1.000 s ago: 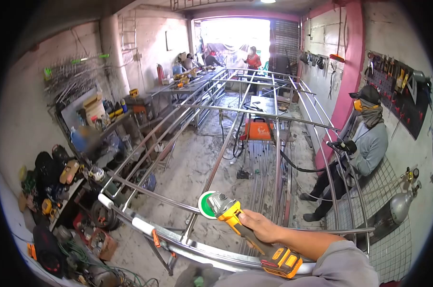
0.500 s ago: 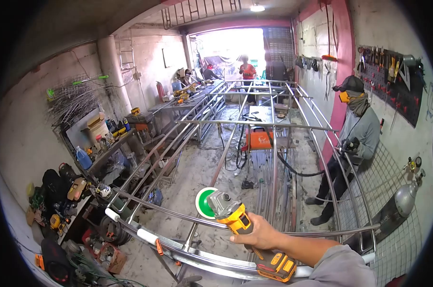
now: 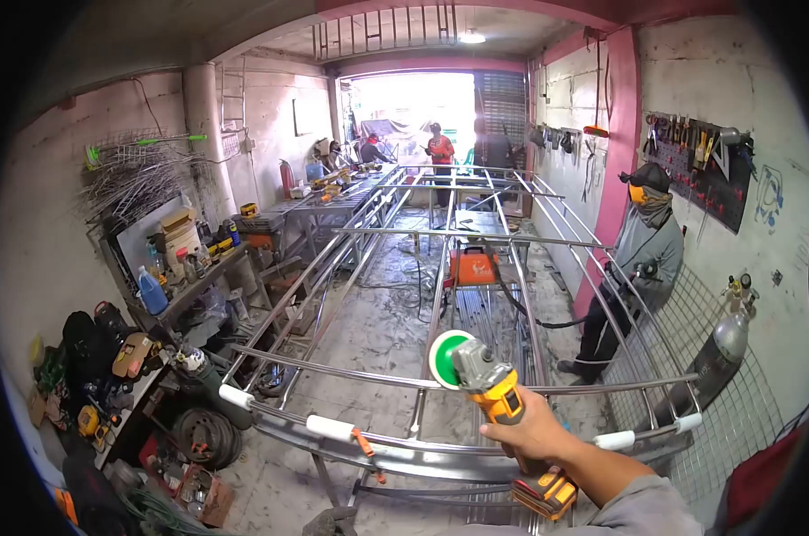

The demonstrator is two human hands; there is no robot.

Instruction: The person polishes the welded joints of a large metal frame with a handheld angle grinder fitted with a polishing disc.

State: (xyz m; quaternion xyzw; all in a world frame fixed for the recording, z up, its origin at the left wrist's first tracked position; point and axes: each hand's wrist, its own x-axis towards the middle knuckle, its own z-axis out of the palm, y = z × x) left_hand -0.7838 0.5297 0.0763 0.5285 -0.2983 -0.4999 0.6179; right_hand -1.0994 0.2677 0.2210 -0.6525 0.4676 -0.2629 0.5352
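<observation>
My right hand (image 3: pixel 538 431) is wrapped round the body of a yellow and black cordless angle grinder (image 3: pixel 496 393), its battery (image 3: pixel 546 491) hanging below the wrist. A green and white disc (image 3: pixel 447 359) on the grinder's head faces left and overlaps the near cross tube of a long metal tube frame (image 3: pixel 333 364) in this view. White wrapping (image 3: pixel 330 428) covers parts of the frame's curved front bar, and an orange clamp (image 3: pixel 366 447) grips beside it. My left hand is out of view. A dark grey shape (image 3: pixel 330 521) shows at the bottom edge.
A masked person (image 3: pixel 647 241) stands at the frame's right side, holding a dark tool. A gas cylinder (image 3: pixel 724 344) leans nearby. An orange machine (image 3: pixel 472 266) sits under the frame. Cluttered shelves (image 3: pixel 195 286) line the left wall; other people (image 3: pixel 440 147) are at the far doorway.
My right hand and the grinder have moved right and slightly up in view. The camera view has shifted, and the frame's front bar shows more fully.
</observation>
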